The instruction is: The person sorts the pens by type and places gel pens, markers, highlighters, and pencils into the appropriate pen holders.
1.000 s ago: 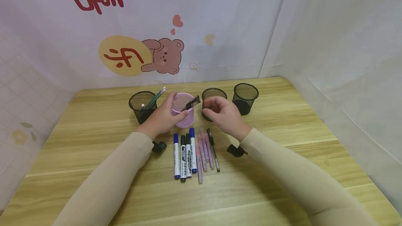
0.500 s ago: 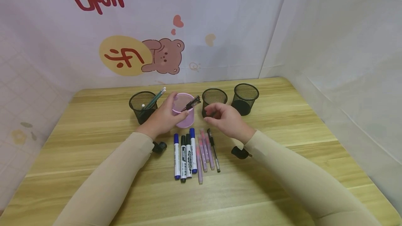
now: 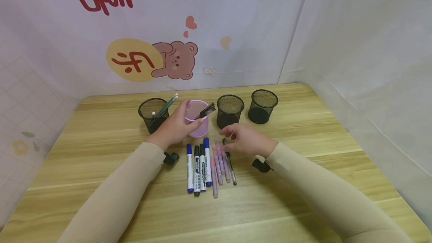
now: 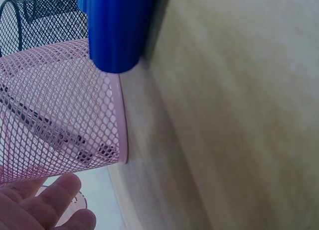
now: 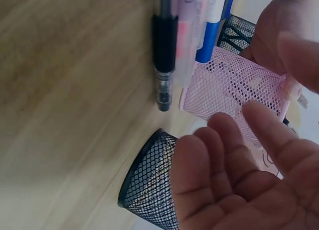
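My left hand [image 3: 175, 126] holds a pink mesh pen cup [image 3: 199, 132], its thumb across the near side and its fingers round the left. Several black-capped gel pens [image 3: 207, 110] lean to the right in that cup. My right hand [image 3: 249, 138], loosely bent and holding nothing, hovers over the top of a lone gel pen [image 3: 232, 168] on the table. In the right wrist view, the gel pen [image 5: 164, 46] lies apart from the fingertips. Pinkish-purple highlighters [image 3: 219, 166] lie left of it, then blue and black whiteboard markers [image 3: 202, 170].
A black mesh cup [image 3: 146, 112] with green pencils [image 3: 166, 106] stands left of the pink one. Two more black mesh cups, a middle one [image 3: 229, 112] and a far-right one [image 3: 263, 104], stand along the back of the wooden table [image 3: 303, 130]. White cloth [image 3: 249, 29] hangs behind.
My right hand has come down and toward me from in front of the middle black cup to above the gel pen. The left hand and pink cup have stayed put.
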A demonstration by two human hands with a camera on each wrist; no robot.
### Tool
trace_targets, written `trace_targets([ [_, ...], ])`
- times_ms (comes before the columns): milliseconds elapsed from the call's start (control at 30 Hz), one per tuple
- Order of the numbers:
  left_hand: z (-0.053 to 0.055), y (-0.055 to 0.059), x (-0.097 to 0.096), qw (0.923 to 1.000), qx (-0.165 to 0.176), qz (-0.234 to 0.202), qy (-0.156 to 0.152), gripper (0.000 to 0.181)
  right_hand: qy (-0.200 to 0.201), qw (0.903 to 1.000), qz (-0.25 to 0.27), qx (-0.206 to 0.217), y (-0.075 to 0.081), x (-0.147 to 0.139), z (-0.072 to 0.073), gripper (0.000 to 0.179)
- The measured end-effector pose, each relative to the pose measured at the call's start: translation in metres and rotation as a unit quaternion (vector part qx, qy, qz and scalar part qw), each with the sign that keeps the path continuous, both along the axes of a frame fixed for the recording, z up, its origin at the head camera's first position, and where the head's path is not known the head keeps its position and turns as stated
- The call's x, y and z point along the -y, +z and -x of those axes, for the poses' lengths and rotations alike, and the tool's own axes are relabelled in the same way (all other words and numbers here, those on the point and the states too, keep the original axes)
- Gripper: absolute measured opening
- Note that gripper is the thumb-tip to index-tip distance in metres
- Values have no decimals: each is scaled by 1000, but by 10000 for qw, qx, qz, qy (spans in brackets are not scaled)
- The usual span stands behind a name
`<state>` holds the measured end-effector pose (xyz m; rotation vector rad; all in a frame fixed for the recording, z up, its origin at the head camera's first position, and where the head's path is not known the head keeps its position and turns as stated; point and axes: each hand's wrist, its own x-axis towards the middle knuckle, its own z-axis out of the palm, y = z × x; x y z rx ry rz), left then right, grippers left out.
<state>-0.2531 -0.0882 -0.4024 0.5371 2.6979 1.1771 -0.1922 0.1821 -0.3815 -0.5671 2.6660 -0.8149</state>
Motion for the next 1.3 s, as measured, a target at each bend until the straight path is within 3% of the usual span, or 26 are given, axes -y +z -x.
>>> trace_targets([
  [200, 1, -1, 0, 10000, 2, -14, 6, 100, 135, 9972, -697, 235, -4, 0, -2, 57],
  [500, 1, -2, -1, 9999, 21, -103, -35, 100, 249, 9901, -1369, -175, -9, -1, -11, 62],
  [1067, 0, -1, -1, 9999, 58, -150, -21, 100, 320, 9899, -1377, -118, -14, -2, -14, 67],
  [1300, 1, -2, -1, 10000, -79, -47, 16, 98, 417, 9902, -1332, -18, -15, -4, -13, 64],
])
